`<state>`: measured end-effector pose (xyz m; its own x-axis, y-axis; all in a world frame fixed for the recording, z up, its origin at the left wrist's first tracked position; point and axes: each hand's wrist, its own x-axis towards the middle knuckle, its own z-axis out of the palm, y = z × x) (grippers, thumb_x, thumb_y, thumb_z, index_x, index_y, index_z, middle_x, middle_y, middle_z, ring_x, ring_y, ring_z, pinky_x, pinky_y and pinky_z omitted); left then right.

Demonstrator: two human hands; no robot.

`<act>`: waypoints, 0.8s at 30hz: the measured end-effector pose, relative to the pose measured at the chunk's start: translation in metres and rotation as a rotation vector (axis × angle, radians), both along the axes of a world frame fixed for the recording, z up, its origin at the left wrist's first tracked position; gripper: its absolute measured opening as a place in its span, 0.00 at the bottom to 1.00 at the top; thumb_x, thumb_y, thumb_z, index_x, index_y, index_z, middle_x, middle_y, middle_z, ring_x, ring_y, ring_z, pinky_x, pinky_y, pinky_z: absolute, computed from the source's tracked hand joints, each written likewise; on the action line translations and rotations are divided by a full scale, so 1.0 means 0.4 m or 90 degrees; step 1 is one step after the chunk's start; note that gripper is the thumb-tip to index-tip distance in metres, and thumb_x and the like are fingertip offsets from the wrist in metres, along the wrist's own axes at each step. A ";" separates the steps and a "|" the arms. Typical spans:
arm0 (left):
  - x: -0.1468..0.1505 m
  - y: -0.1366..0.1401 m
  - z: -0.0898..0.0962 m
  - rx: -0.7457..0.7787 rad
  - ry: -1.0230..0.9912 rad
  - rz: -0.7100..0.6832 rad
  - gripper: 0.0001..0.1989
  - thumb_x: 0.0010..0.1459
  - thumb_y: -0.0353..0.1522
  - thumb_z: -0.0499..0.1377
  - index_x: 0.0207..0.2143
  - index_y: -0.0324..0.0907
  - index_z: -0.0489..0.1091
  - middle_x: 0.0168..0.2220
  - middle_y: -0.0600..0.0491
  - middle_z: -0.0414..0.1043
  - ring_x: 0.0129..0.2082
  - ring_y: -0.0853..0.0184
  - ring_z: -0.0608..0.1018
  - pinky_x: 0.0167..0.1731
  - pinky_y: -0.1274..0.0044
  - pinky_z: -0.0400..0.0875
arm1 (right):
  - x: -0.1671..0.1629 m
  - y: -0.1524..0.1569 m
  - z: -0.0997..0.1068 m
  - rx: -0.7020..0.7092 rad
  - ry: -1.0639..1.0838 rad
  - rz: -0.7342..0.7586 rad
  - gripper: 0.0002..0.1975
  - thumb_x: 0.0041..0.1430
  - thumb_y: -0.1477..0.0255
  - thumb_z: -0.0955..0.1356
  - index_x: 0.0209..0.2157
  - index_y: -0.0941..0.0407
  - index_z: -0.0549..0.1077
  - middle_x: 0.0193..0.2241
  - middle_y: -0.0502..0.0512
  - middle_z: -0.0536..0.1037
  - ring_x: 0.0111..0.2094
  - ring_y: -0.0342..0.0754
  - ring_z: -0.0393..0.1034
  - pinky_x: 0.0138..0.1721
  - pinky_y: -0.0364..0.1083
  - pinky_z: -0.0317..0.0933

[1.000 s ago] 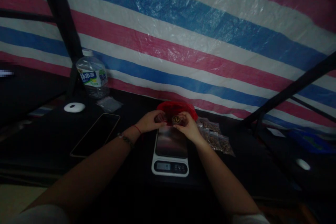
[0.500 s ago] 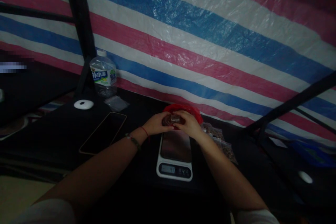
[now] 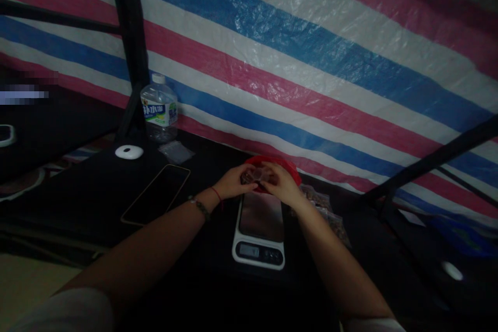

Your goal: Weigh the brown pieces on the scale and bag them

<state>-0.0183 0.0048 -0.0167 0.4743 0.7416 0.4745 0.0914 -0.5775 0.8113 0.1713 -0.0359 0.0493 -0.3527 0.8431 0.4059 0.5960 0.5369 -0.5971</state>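
Between my two hands is a small clear plastic bag (image 3: 257,175) with something dark inside. My left hand (image 3: 234,181) grips its left side, fingers curled round it. On the other side my right hand (image 3: 280,182) pinches it between thumb and fingers. The bag is over the far end of a white kitchen scale (image 3: 259,259) with a dark plate and a lit display. Whether bag and plate touch, I cannot tell. Just behind my hands lies a red plastic bag or bowl (image 3: 290,166), partly hidden by them.
Filled zip bags (image 3: 334,223) lie right of my right forearm. To the left are a phone (image 3: 157,194), a white oval device (image 3: 129,152), a flat clear bag (image 3: 177,152) and a plastic bottle (image 3: 160,109). Black posts (image 3: 130,26) stand before a striped sheet.
The small bag's top has shifted between my fingers, and more clear film shows. My hands stay over the far end of the scale. The view has moved slightly.
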 end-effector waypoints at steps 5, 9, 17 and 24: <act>0.002 0.003 -0.003 -0.012 -0.014 0.026 0.25 0.49 0.37 0.63 0.50 0.42 0.64 0.39 0.50 0.74 0.36 0.64 0.77 0.38 0.72 0.72 | 0.044 -0.038 -0.040 -0.030 0.095 -0.015 0.21 0.49 0.75 0.69 0.47 0.54 0.69 0.45 0.57 0.72 0.45 0.48 0.70 0.48 0.49 0.65; -0.001 0.009 0.008 -0.009 -0.117 0.155 0.23 0.51 0.37 0.61 0.49 0.40 0.62 0.35 0.52 0.73 0.34 0.66 0.77 0.36 0.73 0.73 | 0.073 -0.085 -0.078 -0.075 0.061 0.011 0.20 0.50 0.74 0.69 0.47 0.55 0.69 0.46 0.57 0.73 0.48 0.50 0.69 0.51 0.52 0.62; -0.009 0.034 -0.003 0.021 -0.132 0.243 0.25 0.51 0.36 0.62 0.50 0.40 0.61 0.35 0.52 0.73 0.34 0.67 0.77 0.37 0.74 0.72 | 0.102 -0.157 -0.058 -0.019 -0.093 -0.028 0.26 0.50 0.71 0.72 0.52 0.52 0.66 0.48 0.58 0.71 0.51 0.53 0.64 0.53 0.55 0.59; -0.010 0.047 -0.010 0.007 -0.118 0.239 0.24 0.50 0.36 0.61 0.50 0.40 0.61 0.35 0.52 0.73 0.33 0.67 0.77 0.35 0.74 0.73 | 0.115 -0.271 -0.074 0.045 -0.178 -0.089 0.12 0.58 0.71 0.66 0.45 0.54 0.72 0.39 0.58 0.72 0.44 0.52 0.65 0.46 0.54 0.62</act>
<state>-0.0223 0.0236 -0.0207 0.0776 0.8412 0.5351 0.1496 -0.5405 0.8279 0.2171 -0.1443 0.0196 -0.3419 0.8642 0.3692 0.8030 0.4728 -0.3629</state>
